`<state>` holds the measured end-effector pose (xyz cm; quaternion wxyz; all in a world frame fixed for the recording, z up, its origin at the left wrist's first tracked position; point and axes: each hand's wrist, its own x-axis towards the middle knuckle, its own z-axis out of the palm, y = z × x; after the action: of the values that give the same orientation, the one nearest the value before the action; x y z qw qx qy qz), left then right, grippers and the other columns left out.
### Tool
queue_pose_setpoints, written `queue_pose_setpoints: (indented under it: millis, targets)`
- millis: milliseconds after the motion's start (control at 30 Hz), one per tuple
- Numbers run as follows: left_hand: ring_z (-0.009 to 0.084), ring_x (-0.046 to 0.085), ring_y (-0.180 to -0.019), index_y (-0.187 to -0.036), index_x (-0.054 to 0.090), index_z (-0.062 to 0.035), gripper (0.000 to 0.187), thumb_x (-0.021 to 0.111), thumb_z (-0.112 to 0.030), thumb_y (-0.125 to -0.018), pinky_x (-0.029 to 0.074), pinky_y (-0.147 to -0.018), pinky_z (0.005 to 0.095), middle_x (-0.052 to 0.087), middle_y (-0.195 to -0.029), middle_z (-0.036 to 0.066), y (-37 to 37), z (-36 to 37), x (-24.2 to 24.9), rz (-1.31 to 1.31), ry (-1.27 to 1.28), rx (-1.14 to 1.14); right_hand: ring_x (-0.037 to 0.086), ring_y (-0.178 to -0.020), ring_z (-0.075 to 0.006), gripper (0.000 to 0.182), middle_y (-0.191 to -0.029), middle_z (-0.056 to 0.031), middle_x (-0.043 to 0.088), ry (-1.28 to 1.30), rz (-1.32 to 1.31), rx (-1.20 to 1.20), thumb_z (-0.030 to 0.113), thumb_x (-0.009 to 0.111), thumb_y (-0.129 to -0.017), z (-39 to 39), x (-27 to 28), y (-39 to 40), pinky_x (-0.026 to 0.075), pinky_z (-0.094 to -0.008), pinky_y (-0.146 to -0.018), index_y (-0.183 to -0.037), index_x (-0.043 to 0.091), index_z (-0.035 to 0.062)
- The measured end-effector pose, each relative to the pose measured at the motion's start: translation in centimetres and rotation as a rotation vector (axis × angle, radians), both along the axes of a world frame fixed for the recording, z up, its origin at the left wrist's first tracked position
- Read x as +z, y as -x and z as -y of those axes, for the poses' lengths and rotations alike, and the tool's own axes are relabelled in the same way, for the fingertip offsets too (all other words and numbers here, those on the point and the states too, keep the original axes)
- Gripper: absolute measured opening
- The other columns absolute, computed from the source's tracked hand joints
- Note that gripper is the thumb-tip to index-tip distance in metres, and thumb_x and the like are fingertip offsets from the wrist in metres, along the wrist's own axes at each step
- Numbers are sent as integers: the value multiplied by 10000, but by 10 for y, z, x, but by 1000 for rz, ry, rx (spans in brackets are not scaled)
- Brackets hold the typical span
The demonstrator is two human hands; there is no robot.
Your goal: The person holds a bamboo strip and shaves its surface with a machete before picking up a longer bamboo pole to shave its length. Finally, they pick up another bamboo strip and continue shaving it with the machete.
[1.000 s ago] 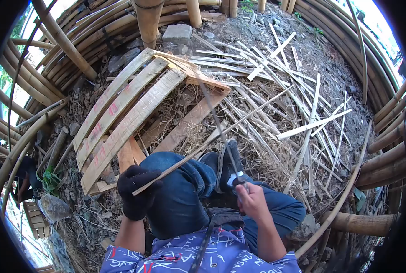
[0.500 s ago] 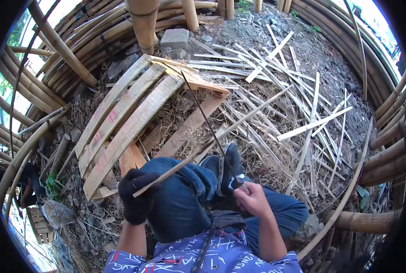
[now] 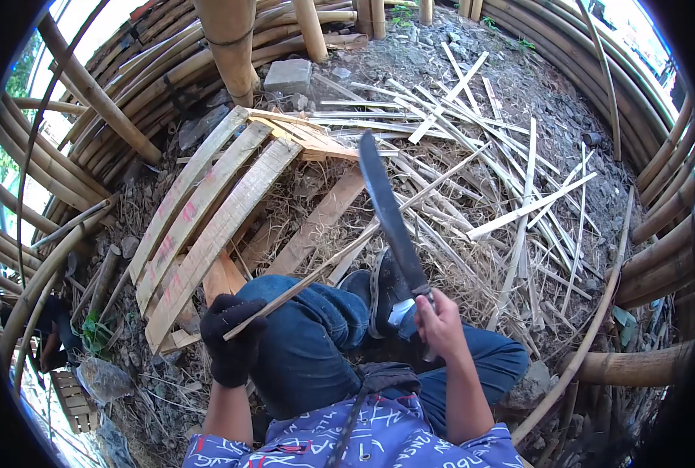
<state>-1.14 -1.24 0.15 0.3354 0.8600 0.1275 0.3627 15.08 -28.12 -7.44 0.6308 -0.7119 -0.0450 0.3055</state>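
Note:
My left hand (image 3: pixel 232 337), in a black glove, is closed around the near end of a long thin bamboo strip (image 3: pixel 316 274). The strip slants up and away to the right, over my bent knee. In my bare right hand (image 3: pixel 441 321) is the handle of a machete (image 3: pixel 394 222), its long dark curved blade pointing up and away with the broad side showing. The blade overlaps the bamboo strip in this view. My crossed legs (image 3: pixel 304 343) in jeans lie beneath both hands.
A slatted wooden pallet (image 3: pixel 222 203) leans at the left. Split bamboo strips (image 3: pixel 511 195) lie scattered over dry shavings and stony ground. Stacked bamboo poles (image 3: pixel 667 257) curve around the sides, and a concrete block (image 3: pixel 288 76) stands at the back. Another person (image 3: pixel 51 331) is at the far left.
My right hand has risen slightly and turned the machete from edge-on to broad side, its blade now further right. The left hand still grips the bamboo strip.

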Motion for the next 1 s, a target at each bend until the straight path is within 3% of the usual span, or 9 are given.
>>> queue_pose_setpoints:
  millis: [200, 233, 300, 333, 433, 600, 733, 833, 1000]
  targets:
    - [213, 590, -658, -898, 719, -47, 224, 777, -191, -735, 456, -599, 311, 609, -714, 76, 1, -1, -3, -23, -49, 15, 456, -432, -58, 227, -603, 8, 509, 79, -2, 63, 261, 501, -983, 2, -2, -7, 365, -217, -387, -900, 520, 51]
    - [213, 590, -658, -898, 719, -47, 224, 777, -191, -735, 456, -599, 311, 609, -714, 76, 1, -1, -4, -15, -38, 2, 473, -477, -64, 229, -609, 9, 529, 90, -98, 41, 259, 557, -959, -1, 4, -1, 369, -235, -421, -911, 567, 35]
    - [207, 586, -670, -899, 720, -43, 234, 778, -200, -735, 453, -610, 309, 611, -719, 75, 2, 0, -6, 2, 58, 27, 480, -489, -63, 230, -599, 9, 528, -16, -19, 170, 254, 562, -956, 1, -2, 4, 374, -239, -433, -893, 571, 33]
    - [203, 583, -676, -901, 721, -39, 239, 776, -206, -739, 450, -619, 307, 614, -729, 76, 3, 0, -7, -2, 53, 28, 484, -514, -60, 232, -590, 9, 533, 7, -108, 194, 245, 571, -951, 4, 4, -1, 380, -238, -458, -866, 571, 29]
    - [206, 584, -669, -901, 720, -40, 240, 776, -210, -741, 449, -608, 308, 613, -735, 81, 3, 0, -5, 2, 24, 12, 500, -531, -70, 246, -589, -2, 547, 80, 28, 133, 247, 567, -951, 9, -6, -19, 402, -249, -495, -878, 594, 14]
    - [214, 596, -667, -904, 719, -56, 228, 773, -208, -742, 449, -592, 312, 613, -733, 85, 1, -1, -4, -10, 15, 28, 625, -583, -257, 340, -661, -171, 621, 319, 328, 169, 307, 607, -909, -3, 23, -6, 463, -369, -566, -1048, 604, -3]
    - [215, 599, -675, -910, 718, -58, 223, 770, -198, -744, 455, -602, 314, 613, -737, 83, 2, -1, -3, -26, 1, 27, 646, -593, -261, 326, -650, -168, 626, 333, 289, 262, 304, 607, -910, 1, 25, -20, 471, -362, -564, -1020, 605, -3]
    - [213, 598, -673, -914, 719, -58, 221, 770, -184, -740, 458, -604, 314, 614, -736, 81, 2, 1, -1, -24, 3, 30, 656, -634, -334, 314, -662, -197, 630, 360, 363, 189, 285, 601, -910, -13, 24, -17, 483, -401, -575, -993, 588, -18]
    - [207, 597, -670, -928, 722, -58, 222, 770, -155, -734, 462, -604, 309, 620, -737, 79, 4, -4, -2, -44, 5, 7, 641, -680, -400, 311, -689, -226, 632, 403, 437, 267, 276, 604, -904, -12, 33, -9, 485, -448, -594, -1013, 577, -14]
